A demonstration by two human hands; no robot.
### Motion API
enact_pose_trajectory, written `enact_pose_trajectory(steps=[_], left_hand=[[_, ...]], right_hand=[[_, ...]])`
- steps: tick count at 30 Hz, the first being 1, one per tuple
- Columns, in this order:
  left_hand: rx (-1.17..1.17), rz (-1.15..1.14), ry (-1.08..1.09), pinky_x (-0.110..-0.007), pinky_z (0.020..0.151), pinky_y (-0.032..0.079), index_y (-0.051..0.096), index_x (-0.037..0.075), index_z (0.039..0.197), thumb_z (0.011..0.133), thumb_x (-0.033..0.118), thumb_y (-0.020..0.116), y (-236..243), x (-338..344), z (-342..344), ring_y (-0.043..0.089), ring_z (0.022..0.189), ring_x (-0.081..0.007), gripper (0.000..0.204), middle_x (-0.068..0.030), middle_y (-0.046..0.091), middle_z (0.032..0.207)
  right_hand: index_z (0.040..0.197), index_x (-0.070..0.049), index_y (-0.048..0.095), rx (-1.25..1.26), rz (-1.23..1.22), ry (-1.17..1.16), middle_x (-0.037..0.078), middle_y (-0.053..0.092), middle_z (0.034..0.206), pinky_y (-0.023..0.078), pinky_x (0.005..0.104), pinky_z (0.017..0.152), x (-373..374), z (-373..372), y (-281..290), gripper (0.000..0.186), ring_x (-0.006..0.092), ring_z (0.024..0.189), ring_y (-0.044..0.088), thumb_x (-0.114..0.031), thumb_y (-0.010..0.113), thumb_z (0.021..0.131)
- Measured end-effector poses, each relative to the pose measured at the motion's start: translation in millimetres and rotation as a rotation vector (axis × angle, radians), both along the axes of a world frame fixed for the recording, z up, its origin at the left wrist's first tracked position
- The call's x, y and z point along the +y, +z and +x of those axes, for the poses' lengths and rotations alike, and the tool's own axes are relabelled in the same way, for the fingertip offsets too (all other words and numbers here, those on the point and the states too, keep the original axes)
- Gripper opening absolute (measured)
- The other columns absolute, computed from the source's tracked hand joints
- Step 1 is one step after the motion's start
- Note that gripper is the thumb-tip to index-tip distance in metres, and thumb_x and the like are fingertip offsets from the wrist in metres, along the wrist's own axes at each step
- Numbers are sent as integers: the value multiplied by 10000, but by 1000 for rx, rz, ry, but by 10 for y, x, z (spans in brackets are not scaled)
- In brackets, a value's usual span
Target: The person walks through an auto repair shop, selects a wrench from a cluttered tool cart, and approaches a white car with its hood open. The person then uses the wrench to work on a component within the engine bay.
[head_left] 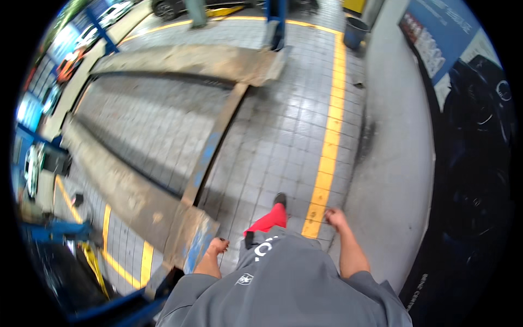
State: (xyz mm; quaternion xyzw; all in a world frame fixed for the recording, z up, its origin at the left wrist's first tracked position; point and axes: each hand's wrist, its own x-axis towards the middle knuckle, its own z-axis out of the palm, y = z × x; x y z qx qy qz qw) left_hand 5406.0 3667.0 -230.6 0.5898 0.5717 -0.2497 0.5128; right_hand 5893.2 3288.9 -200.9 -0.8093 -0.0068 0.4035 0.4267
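Note:
My left hand (219, 245) hangs low beside the scuffed, blue-marked near end of a car lift's runway (125, 191). Its fingers are curled in; a small dark patch shows at them, too small to name. On the other side of my body, my right hand (334, 217) is held out over the yellow floor line (326, 169). The fingers there are loosely closed, and I see nothing in them. Between the arms are my grey shirt (294, 283), a red trouser leg (271, 219) and one dark shoe (280, 198).
A second runway (180, 60) lies farther off, joined by a crossbar (212, 147). Blue lift posts (276, 24) stand around. A dark bin (356, 32) is by the wall at far right, beside a large poster panel (468, 141). Parked cars (174, 8) are at the back.

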Motion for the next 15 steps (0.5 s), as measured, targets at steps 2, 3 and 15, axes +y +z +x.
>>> enact_pose_trajectory(steps=[2,3,15], left_hand=[[-58,95,-233,-399,705,577,763,19,922,915,430,623,189,553,1348,725,703,-239,434,-115,753,777],[-93,124,-340,-399,718,578,762,19,935,914,422,626,279,853,2036,731,712,-243,426,-115,756,781],[-328,350,-390,-367,740,588,740,5,1092,932,360,651,954,2824,8135,765,776,-211,400,-117,779,920]], right_hand=[[771,-41,645,180,-270,121,49,596,644,417,350,472,-634,291,-588,202,169,513,506,-177,635,920],[834,-32,707,191,-472,105,116,705,759,508,409,551,-1205,320,-1157,271,238,596,639,-274,627,926],[1165,-123,727,-24,-262,198,155,725,1126,567,437,829,-480,3089,-650,301,320,989,712,-193,650,883]])
